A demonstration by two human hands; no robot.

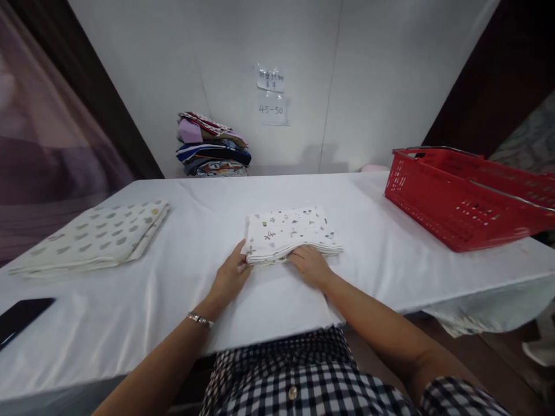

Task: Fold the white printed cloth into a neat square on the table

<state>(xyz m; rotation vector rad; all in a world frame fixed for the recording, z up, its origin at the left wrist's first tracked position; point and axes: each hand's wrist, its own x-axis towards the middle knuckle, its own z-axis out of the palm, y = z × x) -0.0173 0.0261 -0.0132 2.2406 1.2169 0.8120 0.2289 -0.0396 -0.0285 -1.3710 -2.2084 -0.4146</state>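
Both hands are pressed to the near edge of a folded printed cloth (291,234): left hand (229,278) at its left corner, fingers curled on it; right hand (310,266) flat, ungripping. Its long axis runs left-right on the worktop (173,289), a red basket (459,193) well right.

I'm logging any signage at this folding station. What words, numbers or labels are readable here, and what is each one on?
"45-50": handwritten on the lower paper slip taped to the white wall.
Upper paper slip: handwritten characters, too small and blurred to read.
Folded patterned cloth under the left hand and right hand: small printed motifs only, no readable text.
Red basket: no label visible.
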